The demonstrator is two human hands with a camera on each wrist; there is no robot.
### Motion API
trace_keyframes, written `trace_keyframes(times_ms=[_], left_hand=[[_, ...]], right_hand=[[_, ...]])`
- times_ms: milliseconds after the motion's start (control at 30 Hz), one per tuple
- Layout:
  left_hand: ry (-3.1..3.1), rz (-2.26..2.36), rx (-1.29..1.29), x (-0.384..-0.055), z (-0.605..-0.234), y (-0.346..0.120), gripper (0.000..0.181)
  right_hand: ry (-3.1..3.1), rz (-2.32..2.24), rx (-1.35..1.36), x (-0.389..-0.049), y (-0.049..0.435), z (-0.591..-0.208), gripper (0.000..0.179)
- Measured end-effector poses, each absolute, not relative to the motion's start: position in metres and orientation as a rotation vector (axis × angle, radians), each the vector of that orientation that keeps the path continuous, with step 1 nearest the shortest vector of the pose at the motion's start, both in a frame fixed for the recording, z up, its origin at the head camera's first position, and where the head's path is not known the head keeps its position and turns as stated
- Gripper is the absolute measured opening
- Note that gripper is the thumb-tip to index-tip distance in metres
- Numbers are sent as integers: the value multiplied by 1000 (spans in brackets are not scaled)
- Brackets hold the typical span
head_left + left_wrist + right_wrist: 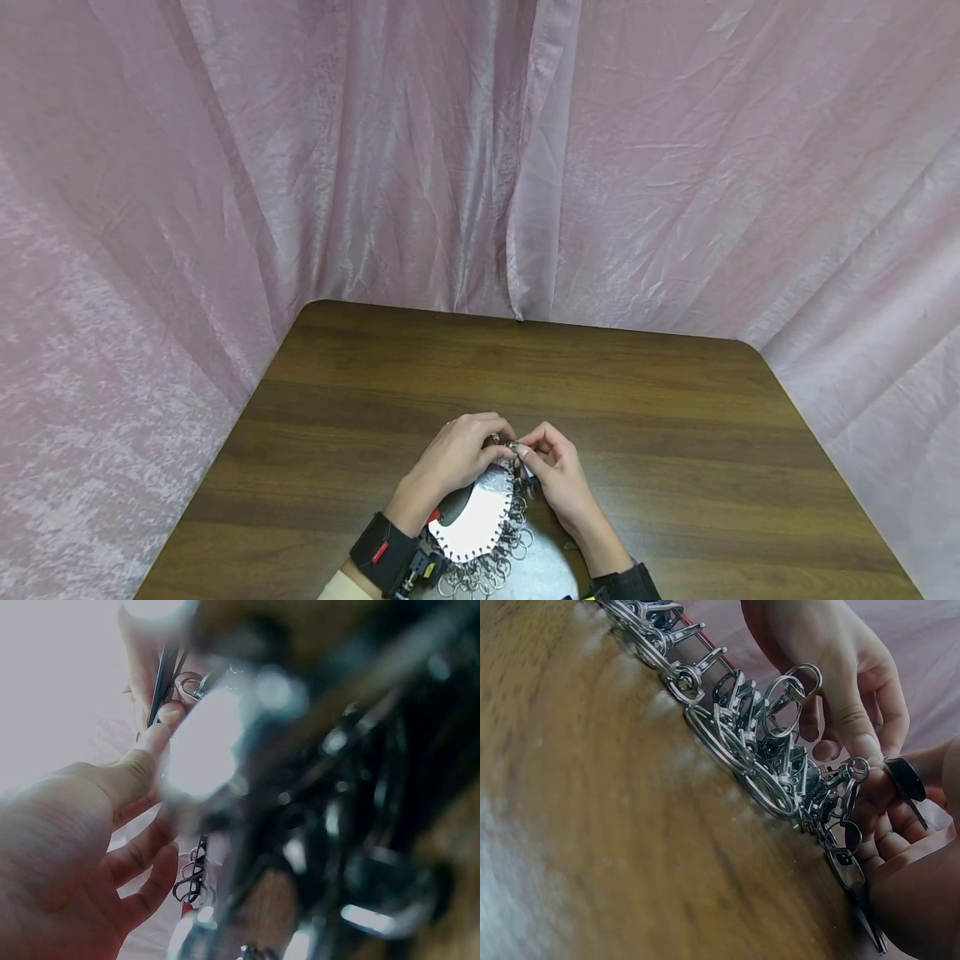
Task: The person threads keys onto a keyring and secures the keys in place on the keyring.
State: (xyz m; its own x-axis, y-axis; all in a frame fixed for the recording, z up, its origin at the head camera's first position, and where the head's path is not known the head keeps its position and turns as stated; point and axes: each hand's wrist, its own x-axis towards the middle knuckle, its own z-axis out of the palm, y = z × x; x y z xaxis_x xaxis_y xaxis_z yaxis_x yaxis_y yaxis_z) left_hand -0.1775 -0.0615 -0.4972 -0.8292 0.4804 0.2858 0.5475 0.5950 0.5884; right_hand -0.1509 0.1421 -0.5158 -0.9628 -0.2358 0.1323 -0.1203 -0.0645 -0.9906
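A crescent-shaped, mirror-bright plate stands under the hands, with many metal rings and swivel clasps strung along its outer edge. My left hand arches over the plate's far end, its thumb and fingers pinching the clasps at the rim. My right hand meets it from the right and pinches a small dark, shiny, flat piece between thumb and fingers. Below it in the right wrist view hangs a dark pointed metal piece. The left wrist view shows the left thumb close to the right fingertips.
The brown wooden table extends around the hands to its rounded far corners. Pink curtains hang behind and at both sides. A pale glossy surface lies by the plate, and a red bit shows near the left wrist.
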Motion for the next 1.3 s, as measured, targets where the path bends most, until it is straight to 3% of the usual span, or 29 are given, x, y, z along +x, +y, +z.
trace_keyframes(times_ms=[1300], left_hand=[[-2714, -1079, -873, -177, -498, -63, 16]], right_hand=[[2102, -2191, -428, -149, 142, -517, 9]])
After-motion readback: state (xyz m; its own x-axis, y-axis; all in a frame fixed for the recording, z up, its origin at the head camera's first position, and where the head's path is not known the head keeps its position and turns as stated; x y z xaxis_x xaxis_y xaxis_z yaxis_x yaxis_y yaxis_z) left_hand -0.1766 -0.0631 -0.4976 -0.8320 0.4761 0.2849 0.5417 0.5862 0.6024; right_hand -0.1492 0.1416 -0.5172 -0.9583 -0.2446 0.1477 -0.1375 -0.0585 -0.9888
